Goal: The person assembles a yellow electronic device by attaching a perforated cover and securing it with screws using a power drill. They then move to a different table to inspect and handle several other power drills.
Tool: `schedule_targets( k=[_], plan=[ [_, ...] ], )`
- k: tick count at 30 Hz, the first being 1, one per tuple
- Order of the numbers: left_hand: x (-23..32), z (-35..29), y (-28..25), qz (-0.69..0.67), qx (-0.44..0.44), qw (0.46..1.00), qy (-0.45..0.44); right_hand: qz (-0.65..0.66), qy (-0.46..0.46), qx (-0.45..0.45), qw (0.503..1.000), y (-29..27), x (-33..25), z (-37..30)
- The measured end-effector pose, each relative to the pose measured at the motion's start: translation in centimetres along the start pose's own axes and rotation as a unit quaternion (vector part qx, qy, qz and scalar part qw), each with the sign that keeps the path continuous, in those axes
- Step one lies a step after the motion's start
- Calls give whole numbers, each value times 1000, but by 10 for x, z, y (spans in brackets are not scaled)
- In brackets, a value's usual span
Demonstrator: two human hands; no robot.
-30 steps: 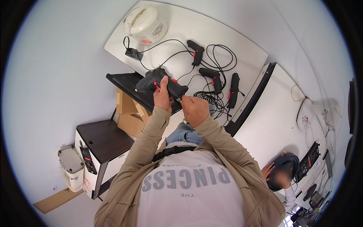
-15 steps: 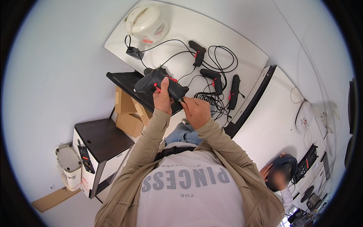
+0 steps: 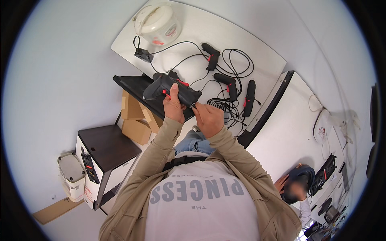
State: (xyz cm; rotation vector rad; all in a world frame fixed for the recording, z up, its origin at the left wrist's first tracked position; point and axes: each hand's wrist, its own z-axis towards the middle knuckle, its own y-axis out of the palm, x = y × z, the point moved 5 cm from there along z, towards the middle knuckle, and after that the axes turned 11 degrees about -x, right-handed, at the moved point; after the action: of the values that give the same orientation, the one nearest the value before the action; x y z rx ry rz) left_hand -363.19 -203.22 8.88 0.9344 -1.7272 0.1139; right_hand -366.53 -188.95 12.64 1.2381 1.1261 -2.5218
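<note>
My left hand (image 3: 173, 106) is wrapped round a black electric screwdriver (image 3: 187, 94) with red parts, its thumb lying across the body. The tool is held above the table's near edge. My right hand (image 3: 210, 118) is closed, thumb and fingertips pinched against the tool's right end. Whatever small piece sits between those fingertips is too small to make out. Partly hidden behind the held tool is another dark object with a red part. Three more black-and-red screwdrivers, a far one (image 3: 211, 57), a middle one (image 3: 228, 86) and a right one (image 3: 249, 98), lie on the white table (image 3: 241, 44).
Black cables (image 3: 225, 105) lie coiled beside the screwdrivers, and one leads to a black adapter (image 3: 143, 54). A cream rice cooker (image 3: 157, 25) stands at the far left. Cardboard boxes (image 3: 136, 129) sit below the table's left side. Another person (image 3: 297, 186) is at the lower right.
Both hands keep nearly the same place on the screwdriver. The whole view has shifted very slightly.
</note>
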Motion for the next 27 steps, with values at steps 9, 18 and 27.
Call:
schedule_targets(
  k=[9,18,27],
  plan=[
    [9,-3,2,-97,-15,995,-18,126,34,17,991,-8,-9,9],
    [4,-7,-8,-146,-43,984,-97,81,1,13,997,-12,-22,15],
    [-2,-9,-1,-207,-54,969,-121,62,-18,38,997,-9,-28,14]
  ],
)
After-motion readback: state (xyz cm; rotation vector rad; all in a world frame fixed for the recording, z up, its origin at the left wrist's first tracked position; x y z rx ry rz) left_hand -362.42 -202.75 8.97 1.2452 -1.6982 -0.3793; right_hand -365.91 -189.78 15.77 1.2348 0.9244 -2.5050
